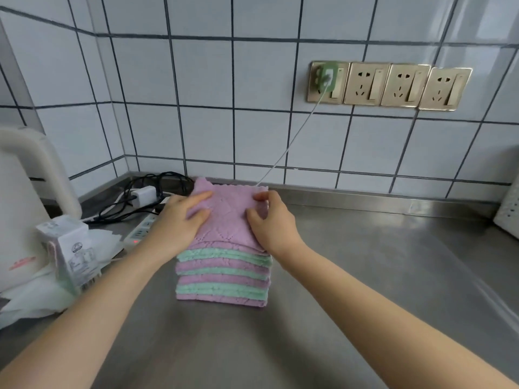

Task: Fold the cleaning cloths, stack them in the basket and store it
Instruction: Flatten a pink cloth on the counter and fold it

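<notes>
four wall sockets point(389, 85), one cloth stack point(223, 272), one kettle point(26, 203)

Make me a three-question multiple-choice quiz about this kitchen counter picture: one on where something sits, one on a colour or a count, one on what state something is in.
1. Where does the stack of cloths sit?
A. In a sink
B. On the steel counter
C. On a shelf

2. What colour is the top cloth?
A. Purple
B. Yellow
C. White

3. How many of the four wall sockets have something plugged in?
A. None
B. All four
C. One

Answers:
1. B, the stack stands directly on the bare metal worktop, with the left hand and right hand on top of it.
2. A, the cloth under both hands is purple, above alternating green and purple layers.
3. C, only the leftmost socket holds a green plug with a white cable; the other three show bare holes.
</notes>
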### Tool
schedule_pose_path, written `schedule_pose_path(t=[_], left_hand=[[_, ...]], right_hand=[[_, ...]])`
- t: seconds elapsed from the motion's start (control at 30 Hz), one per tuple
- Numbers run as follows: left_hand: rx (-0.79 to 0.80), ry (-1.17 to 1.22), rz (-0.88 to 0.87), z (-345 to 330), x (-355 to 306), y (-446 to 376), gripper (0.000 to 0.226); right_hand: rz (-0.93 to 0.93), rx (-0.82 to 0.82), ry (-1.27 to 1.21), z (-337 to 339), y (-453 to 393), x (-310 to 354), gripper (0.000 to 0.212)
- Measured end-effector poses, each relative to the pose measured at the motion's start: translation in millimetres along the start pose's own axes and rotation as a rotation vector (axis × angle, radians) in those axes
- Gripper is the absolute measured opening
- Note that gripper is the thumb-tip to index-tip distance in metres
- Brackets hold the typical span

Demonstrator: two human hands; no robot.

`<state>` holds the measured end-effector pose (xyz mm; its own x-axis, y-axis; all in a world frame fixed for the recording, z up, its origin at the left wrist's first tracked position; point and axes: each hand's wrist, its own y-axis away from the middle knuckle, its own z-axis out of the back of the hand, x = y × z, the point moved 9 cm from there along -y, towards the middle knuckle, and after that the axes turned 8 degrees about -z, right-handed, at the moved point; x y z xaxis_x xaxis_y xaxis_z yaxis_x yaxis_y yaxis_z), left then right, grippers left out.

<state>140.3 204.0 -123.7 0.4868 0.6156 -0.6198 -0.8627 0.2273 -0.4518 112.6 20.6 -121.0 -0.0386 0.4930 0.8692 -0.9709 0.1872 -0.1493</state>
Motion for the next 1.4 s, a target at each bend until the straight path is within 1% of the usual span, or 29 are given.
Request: schedule_pose_path(t=[0.17, 0.37, 0.57, 0.63, 0.7, 0.8, 0.97, 1.1, 1.2, 1.27, 1.4], left_hand=[[-0.033, 0.032, 0.050, -2.5, 11.7, 1.4, 0.039], [-0.076, -0.006, 0.110, 0.2, 13.2, 5.7, 0.037], [-0.146, -0.050, 0.185, 2.3, -0.2, 16.3, 0.037], [-0.141, -0.127, 0.251, 5.0, -7.9, 20.6, 0.040], [-0.125, -0.176, 0.255, 4.5, -17.5, 22.9, 0.042], [-0.111, -0.133, 0.269, 7.1, -24.8, 25.7, 0.043], [-0.135, 0.083, 0.336, 18.2, -28.3, 34.4, 0.045], [-0.056, 0.232, 0.448, 25.6, -24.7, 30.6, 0.044], [0.009, 0.259, 0.454, 30.7, -29.6, 16.4, 0.046], [0.056, 0.266, 0.462, 31.0, -32.1, 9.7, 0.047], [0.105, 0.241, 0.491, 29.6, -24.9, 2.7, 0.048]], right_hand=[[0.043, 0.116, 0.041, -5.9, -19.9, -4.6, 0.034], [0.020, 0.228, 0.005, -10.4, -25.5, -7.6, 0.029], [-0.072, 0.214, -0.061, -9.5, -18.7, -8.6, 0.026], [-0.114, 0.173, -0.051, -7.2, -14.3, -7.6, 0.026], [-0.132, 0.146, -0.035, -7.5, -8.1, -8.8, 0.027], [-0.202, 0.153, -0.017, -7.3, 0.0, -8.7, 0.028], [-0.306, 0.203, 0.030, -1.4, 9.3, 4.6, 0.033], [-0.394, 0.220, 0.067, 1.4, 13.1, 18.8, 0.043], [-0.446, 0.199, 0.093, 4.3, 11.0, 26.5, 0.049], [-0.453, 0.185, 0.113, 7.8, 10.0, 31.1, 0.050], [-0.435, 0.193, 0.258, 10.4, 8.5, 32.5, 0.048]])
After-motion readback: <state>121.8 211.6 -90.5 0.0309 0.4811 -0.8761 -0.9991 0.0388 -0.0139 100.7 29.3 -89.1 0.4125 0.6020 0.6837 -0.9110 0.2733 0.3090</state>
